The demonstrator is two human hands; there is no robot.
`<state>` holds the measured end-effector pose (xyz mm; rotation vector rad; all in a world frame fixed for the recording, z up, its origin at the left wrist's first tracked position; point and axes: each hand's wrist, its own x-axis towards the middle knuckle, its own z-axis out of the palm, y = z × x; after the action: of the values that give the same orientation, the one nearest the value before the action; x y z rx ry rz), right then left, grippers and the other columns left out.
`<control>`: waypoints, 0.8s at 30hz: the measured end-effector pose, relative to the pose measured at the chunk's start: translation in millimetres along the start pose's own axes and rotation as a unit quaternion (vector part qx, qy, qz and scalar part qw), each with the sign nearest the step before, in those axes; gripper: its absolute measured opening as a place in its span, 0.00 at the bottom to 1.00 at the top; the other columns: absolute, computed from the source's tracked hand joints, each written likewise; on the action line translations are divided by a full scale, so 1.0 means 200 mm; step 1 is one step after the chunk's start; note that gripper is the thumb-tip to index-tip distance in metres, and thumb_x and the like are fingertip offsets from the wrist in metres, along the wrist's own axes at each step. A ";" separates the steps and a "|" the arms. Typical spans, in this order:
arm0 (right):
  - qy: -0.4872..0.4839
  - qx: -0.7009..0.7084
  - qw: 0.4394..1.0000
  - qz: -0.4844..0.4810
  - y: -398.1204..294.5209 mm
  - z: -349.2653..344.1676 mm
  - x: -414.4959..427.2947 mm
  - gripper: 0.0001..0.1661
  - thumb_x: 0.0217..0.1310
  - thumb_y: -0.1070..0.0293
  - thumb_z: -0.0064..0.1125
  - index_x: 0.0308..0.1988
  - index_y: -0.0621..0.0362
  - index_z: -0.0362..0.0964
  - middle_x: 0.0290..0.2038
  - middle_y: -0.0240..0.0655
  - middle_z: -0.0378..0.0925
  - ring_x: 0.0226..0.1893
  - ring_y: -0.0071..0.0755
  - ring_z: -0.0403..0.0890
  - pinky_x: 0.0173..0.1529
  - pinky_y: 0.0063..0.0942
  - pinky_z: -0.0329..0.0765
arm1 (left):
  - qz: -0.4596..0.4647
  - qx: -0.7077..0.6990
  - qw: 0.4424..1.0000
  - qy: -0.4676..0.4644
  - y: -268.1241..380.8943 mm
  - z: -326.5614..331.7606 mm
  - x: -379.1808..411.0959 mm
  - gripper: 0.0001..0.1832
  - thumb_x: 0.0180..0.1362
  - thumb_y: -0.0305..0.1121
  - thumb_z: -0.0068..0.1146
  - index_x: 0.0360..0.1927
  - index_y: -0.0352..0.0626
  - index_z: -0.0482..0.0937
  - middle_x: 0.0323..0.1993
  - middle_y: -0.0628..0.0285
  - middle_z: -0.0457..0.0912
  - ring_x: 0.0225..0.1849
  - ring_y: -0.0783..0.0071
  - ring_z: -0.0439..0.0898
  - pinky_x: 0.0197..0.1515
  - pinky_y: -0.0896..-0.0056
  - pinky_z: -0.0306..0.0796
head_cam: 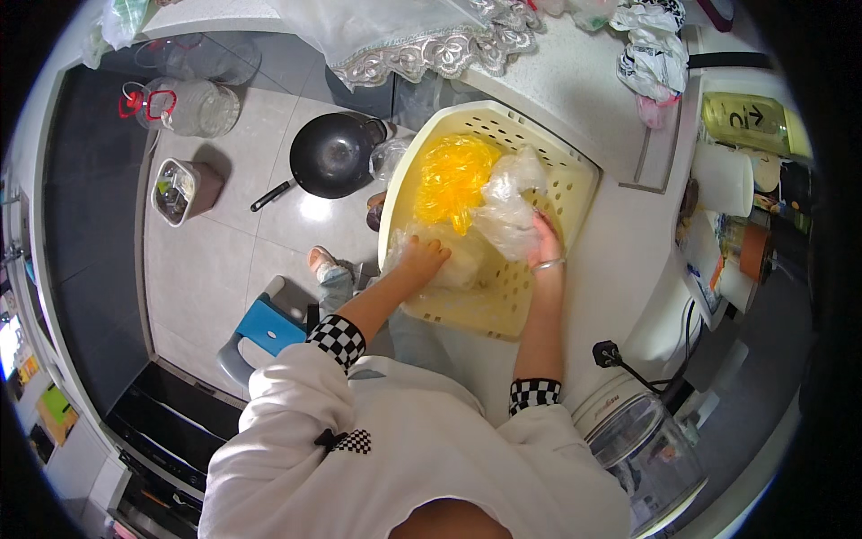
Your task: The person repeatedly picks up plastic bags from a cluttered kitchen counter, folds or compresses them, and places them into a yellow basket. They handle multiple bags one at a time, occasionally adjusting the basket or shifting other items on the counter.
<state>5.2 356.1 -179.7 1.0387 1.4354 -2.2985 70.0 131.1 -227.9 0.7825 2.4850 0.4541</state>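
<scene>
A pale yellow plastic basket (419,162) with a perforated wall is before me on the worktop's edge. Inside it, my left hand (423,259) has its fingers curled into a clear plastic bag (465,259) at the near left. My right hand (545,241), with a bangle at the wrist, grips the side of a crumpled translucent white plastic bag (510,215) along the right. Its thumb is partly hidden by the film. A bright yellow plastic bag (452,176) lies bunched behind both, touching the white one.
A black wok (333,155), a small waste bin (178,192), a large water bottle (195,108) and a blue step stool (273,327) stand on the tiled floor at left. At right are a glass-bowled appliance (633,438), a black plug (606,354) and cups (724,178).
</scene>
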 end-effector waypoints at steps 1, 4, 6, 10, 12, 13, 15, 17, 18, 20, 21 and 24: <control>-0.030 0.005 0.999 0.015 0.00 0.01 -0.02 0.15 0.46 0.72 0.49 0.39 0.60 0.65 0.38 0.32 0.68 0.39 0.27 0.68 0.44 0.25 0.65 | -0.011 -0.006 1.000 -0.004 0.00 0.00 0.00 0.10 0.41 0.32 0.47 0.31 0.52 0.70 0.28 0.65 0.70 0.34 0.70 0.70 0.38 0.61 0.60; -0.077 -0.079 0.994 0.017 -0.01 0.04 -0.06 0.14 0.47 0.71 0.49 0.39 0.58 0.65 0.36 0.30 0.68 0.38 0.26 0.67 0.44 0.24 0.65 | -0.023 -0.001 0.998 -0.061 0.00 -0.04 -0.01 0.15 0.40 0.36 0.48 0.36 0.53 0.70 0.33 0.62 0.70 0.38 0.67 0.70 0.44 0.57 0.58; -0.160 -0.201 0.966 0.028 0.04 0.10 -0.12 0.14 0.47 0.71 0.49 0.39 0.58 0.65 0.35 0.29 0.68 0.37 0.24 0.67 0.43 0.22 0.65 | 0.014 0.027 0.999 -0.021 -0.04 0.00 -0.02 0.18 0.40 0.39 0.49 0.39 0.54 0.70 0.38 0.61 0.70 0.41 0.64 0.70 0.47 0.56 0.57; -0.223 -0.398 0.889 0.042 0.29 0.14 -0.07 0.12 0.47 0.71 0.47 0.36 0.59 0.65 0.31 0.28 0.68 0.35 0.23 0.67 0.41 0.20 0.64 | 0.023 -0.001 0.998 -0.061 -0.12 0.09 -0.03 0.24 0.39 0.46 0.48 0.44 0.56 0.68 0.47 0.61 0.66 0.44 0.62 0.69 0.49 0.57 0.56; -0.184 -0.388 0.902 0.051 0.37 0.07 -0.05 0.12 0.47 0.71 0.48 0.36 0.59 0.65 0.31 0.28 0.68 0.35 0.23 0.67 0.41 0.21 0.64 | -0.044 -0.104 0.989 -0.091 -0.10 -0.10 -0.08 0.26 0.40 0.43 0.50 0.47 0.53 0.67 0.47 0.60 0.67 0.42 0.66 0.70 0.47 0.66 0.59; -0.165 -0.386 0.906 0.055 0.37 0.08 -0.07 0.12 0.46 0.71 0.48 0.36 0.59 0.65 0.31 0.28 0.68 0.35 0.23 0.67 0.41 0.21 0.64 | -0.062 -0.227 0.972 -0.028 -0.12 -0.11 -0.13 0.26 0.39 0.42 0.52 0.47 0.52 0.67 0.45 0.58 0.69 0.38 0.66 0.71 0.45 0.66 0.61; -0.180 -0.391 0.901 0.058 0.37 0.07 -0.06 0.12 0.47 0.72 0.45 0.37 0.59 0.64 0.33 0.29 0.68 0.36 0.23 0.67 0.43 0.21 0.63 | -0.089 -0.456 0.880 0.097 -0.16 -0.15 -0.21 0.28 0.37 0.39 0.56 0.47 0.50 0.67 0.40 0.55 0.72 0.30 0.64 0.74 0.41 0.68 0.64; -0.198 -0.378 0.904 0.041 0.42 0.00 -0.03 0.12 0.48 0.73 0.44 0.37 0.58 0.64 0.35 0.29 0.68 0.37 0.23 0.67 0.43 0.20 0.63 | -0.171 -0.551 0.815 0.054 -0.15 -0.19 -0.22 0.22 0.42 0.33 0.54 0.44 0.43 0.67 0.37 0.59 0.73 0.28 0.72 0.72 0.36 0.77 0.66; -0.199 -0.371 0.906 0.038 0.42 -0.01 -0.02 0.12 0.48 0.73 0.44 0.38 0.58 0.64 0.35 0.29 0.68 0.37 0.23 0.66 0.44 0.20 0.63 | -0.165 -0.588 0.787 0.085 -0.14 -0.19 -0.22 0.21 0.43 0.32 0.54 0.44 0.42 0.67 0.36 0.60 0.73 0.28 0.75 0.72 0.36 0.78 0.65; -0.201 -0.356 0.912 0.033 0.44 -0.03 0.00 0.13 0.49 0.72 0.44 0.39 0.57 0.64 0.36 0.29 0.68 0.38 0.23 0.66 0.44 0.20 0.62 | -0.159 -0.601 0.776 0.110 -0.14 -0.20 -0.21 0.19 0.44 0.31 0.53 0.42 0.41 0.68 0.35 0.63 0.74 0.28 0.79 0.71 0.35 0.81 0.65; -0.181 -0.341 0.922 0.038 0.42 -0.02 -0.02 0.14 0.49 0.72 0.45 0.39 0.57 0.64 0.36 0.29 0.68 0.38 0.23 0.66 0.44 0.20 0.62 | -0.163 -0.579 0.792 0.105 -0.13 -0.23 -0.20 0.17 0.45 0.31 0.52 0.41 0.40 0.69 0.34 0.64 0.74 0.29 0.80 0.71 0.35 0.82 0.64; -0.140 -0.292 0.944 0.056 0.33 0.04 -0.10 0.16 0.48 0.70 0.46 0.41 0.57 0.63 0.37 0.29 0.68 0.38 0.23 0.66 0.44 0.20 0.62 | -0.175 -0.637 0.741 0.121 -0.17 -0.28 -0.16 0.13 0.47 0.30 0.51 0.37 0.38 0.70 0.34 0.64 0.74 0.33 0.81 0.70 0.39 0.82 0.63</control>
<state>50.7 313.1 -210.0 0.5710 1.7195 -1.6804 48.4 76.4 -185.4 -0.3309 1.7361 1.8613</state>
